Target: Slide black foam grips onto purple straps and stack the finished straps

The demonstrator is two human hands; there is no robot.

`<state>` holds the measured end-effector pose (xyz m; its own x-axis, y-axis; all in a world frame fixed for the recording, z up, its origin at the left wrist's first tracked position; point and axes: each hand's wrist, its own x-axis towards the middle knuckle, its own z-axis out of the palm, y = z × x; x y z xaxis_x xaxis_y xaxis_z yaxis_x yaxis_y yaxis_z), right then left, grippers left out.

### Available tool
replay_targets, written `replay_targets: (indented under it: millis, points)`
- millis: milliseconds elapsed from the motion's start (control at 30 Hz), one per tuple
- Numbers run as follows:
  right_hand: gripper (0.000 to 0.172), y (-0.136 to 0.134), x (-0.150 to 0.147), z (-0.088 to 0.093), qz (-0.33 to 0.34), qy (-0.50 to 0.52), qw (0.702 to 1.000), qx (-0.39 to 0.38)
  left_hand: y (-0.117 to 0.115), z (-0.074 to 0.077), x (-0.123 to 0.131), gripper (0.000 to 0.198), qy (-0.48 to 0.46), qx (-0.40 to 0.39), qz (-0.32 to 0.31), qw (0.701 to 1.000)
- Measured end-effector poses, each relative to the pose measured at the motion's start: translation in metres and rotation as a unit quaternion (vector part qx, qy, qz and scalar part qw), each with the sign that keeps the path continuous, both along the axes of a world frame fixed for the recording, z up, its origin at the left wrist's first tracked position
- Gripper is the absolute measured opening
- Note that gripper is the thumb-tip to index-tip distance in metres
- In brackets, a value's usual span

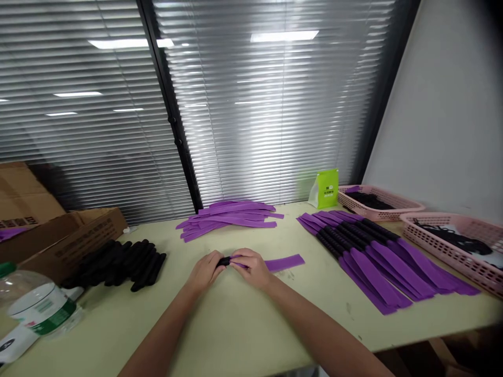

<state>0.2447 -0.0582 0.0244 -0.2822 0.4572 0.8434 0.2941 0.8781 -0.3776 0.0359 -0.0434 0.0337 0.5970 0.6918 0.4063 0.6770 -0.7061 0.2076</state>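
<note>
Both hands are together in the middle of the table [236, 335], right in front of me. My left hand [205, 273] has its fingers curled and pinches the end of a little black sleeve [224, 260], and my right hand [253, 268] pinches the purple strip [285, 263] right where it meets that sleeve. So the sleeve sits squeezed between my two sets of fingertips, and the rest of the strip trails out flat on the table to the right of my right hand.

Nothing really crowds the spot. The heap of black sleeves [121, 262] is off to my left, with a cardboard box [66, 238] behind it and a water bottle [39, 309] nearer me. A loose pile of purple strips [231, 214] lies farther back. On the right there's a neat row of strips with sleeves on [373, 251], then two pink baskets [459, 251], and a green pouch [327, 188] by the blinds.

The strip is flat, bright purple, square-cut at the far end. The sleeve is mostly hidden by my fingers, so I can't tell how far the strip goes into it.
</note>
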Motion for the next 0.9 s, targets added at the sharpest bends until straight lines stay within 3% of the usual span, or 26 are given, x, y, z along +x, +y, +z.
replay_targets:
  millis: [233, 433, 667, 900]
  points:
    - [0.025, -0.001, -0.004, -0.004, -0.055, -0.054, 0.997, -0.017, -0.002, -0.004, 0.002, 0.031, -0.003, -0.003, -0.003, 1.000]
    - [0.023, 0.004, 0.003, 0.000, -0.030, -0.101, 0.994, -0.036, 0.003, 0.000, 0.001, 0.031, -0.006, -0.012, 0.008, 1.000]
    - [0.023, 0.008, 0.015, 0.009, -0.008, -0.059, 0.998, -0.021, 0.008, 0.005, -0.010, 0.032, -0.004, 0.003, 0.024, 1.000]
    - [0.021, 0.001, 0.008, 0.008, 0.001, -0.007, 1.000, 0.005, 0.003, 0.006, -0.005, 0.034, 0.007, 0.012, 0.019, 1.000]
